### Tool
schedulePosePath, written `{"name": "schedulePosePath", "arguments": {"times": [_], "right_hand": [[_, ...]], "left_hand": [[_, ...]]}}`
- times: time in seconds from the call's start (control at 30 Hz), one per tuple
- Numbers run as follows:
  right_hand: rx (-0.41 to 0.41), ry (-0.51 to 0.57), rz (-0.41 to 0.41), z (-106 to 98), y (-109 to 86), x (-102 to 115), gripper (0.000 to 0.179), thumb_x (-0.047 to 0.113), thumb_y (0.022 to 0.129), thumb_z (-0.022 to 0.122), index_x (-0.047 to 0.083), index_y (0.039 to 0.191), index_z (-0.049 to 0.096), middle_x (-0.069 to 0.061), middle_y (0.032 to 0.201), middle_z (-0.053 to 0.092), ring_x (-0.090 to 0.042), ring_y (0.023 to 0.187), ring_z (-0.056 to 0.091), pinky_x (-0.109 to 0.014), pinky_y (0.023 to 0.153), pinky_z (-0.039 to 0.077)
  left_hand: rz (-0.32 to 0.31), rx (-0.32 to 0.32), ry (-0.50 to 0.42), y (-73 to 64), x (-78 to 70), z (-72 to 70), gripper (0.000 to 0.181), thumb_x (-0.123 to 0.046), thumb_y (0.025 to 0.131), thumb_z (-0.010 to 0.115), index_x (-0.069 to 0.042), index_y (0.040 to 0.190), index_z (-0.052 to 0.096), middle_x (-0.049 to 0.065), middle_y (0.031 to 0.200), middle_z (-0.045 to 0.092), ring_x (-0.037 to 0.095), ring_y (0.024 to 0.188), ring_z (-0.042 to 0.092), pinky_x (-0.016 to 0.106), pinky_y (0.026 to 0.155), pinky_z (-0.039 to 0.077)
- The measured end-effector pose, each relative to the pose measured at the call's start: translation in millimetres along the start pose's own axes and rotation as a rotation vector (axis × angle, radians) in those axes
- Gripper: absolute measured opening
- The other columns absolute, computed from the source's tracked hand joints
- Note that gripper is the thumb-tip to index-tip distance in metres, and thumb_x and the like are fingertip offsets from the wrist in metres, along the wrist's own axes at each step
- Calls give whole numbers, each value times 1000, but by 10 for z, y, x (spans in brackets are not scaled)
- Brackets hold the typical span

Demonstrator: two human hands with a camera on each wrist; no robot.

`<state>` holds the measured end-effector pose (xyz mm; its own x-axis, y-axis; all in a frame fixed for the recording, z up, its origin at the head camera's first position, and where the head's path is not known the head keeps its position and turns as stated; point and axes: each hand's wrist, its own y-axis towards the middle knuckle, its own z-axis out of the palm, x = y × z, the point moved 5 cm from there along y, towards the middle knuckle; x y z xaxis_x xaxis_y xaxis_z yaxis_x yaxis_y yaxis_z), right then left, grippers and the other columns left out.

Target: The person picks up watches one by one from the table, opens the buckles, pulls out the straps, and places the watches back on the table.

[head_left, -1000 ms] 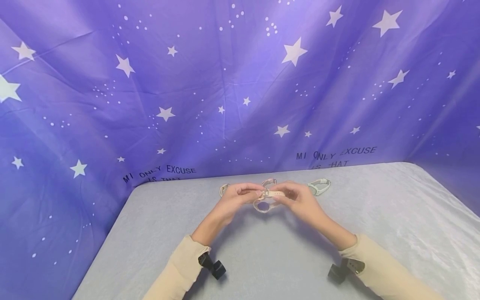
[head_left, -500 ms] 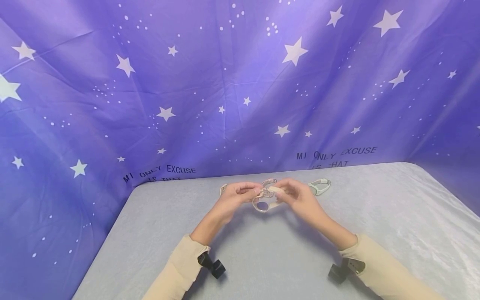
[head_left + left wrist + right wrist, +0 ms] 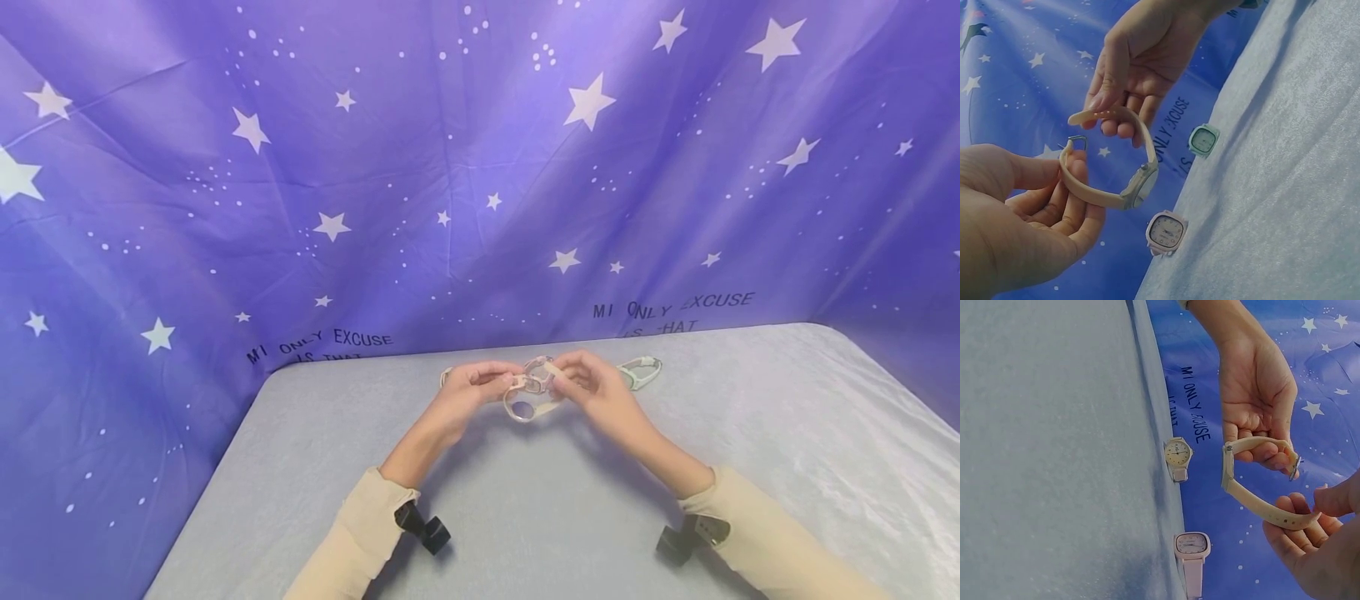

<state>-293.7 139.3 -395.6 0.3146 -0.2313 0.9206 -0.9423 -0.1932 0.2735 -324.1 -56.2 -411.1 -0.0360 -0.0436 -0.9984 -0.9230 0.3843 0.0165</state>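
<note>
Hands: both grasping one beige watch point(image 3: 1099, 197), an end each, neither free.
Left hand point(image 3: 465, 402): thumb and fingers pinched the strap just short of the buckle point(image 3: 1295, 469), probably to leave the metal uncovered.
Right hand point(image 3: 597, 393): pinched the holed end point(image 3: 1104, 115), tip poking out past the thumb.
Beige watch: between the hands, raised off the table point(image 3: 525, 517), unbuckled, ends apart.
Grip: by the ends only, likely so the case hung free and both ends sat in sight.
Dial point(image 3: 1142, 190): faced down toward the table; case back point(image 3: 522, 410) faced up into the loop.
Long axis: ran crosswise, hand to hand, strap bent into an unclosed loop, both ends curving upward.
Pink watch point(image 3: 1192, 545): on the table, beyond the gap between the hands.
Green watch point(image 3: 1204, 140): on the table, beyond the right hand.
Yellow watch point(image 3: 1177, 453): on the table, beyond the left hand, mostly hidden by it from above.
Spacing: those three sat apart in a row past the hands, I'd guess to keep them out of the way.
</note>
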Motion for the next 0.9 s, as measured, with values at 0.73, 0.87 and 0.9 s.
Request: {"name": "schedulePosePath", "arguments": {"times": [0.73, 0.87, 0.9], "right_hand": [[9, 98, 9, 4, 14, -44, 23, -4, 100, 54, -10, 122, 48, -28, 110, 71, -16, 99, 74, -28, 91, 61], [4, 95, 6, 7, 4, -42, 23, -4, 100, 55, -10, 121, 49, -29, 110, 71, -18, 99, 74, -27, 90, 61], [2, 93, 5, 8, 1, -42, 24, -4, 100, 55, -10, 122, 48, -29, 110, 71, -18, 99, 74, -27, 90, 61]], "left_hand": [[-14, 23, -35, -19, -40, 16, 44, 6, 90, 66, 5, 134, 61, 20, 122, 71, 9, 96, 71, 30, 99, 57], [-12, 13, -31, -26, -59, 12, 46, 8, 89, 66, 4, 134, 60, 22, 124, 70, 8, 95, 70, 30, 99, 57], [-14, 7, -31, -26, -61, 10, 46, 9, 89, 67, 4, 134, 61, 22, 125, 69, 8, 95, 70, 30, 99, 57]]}}
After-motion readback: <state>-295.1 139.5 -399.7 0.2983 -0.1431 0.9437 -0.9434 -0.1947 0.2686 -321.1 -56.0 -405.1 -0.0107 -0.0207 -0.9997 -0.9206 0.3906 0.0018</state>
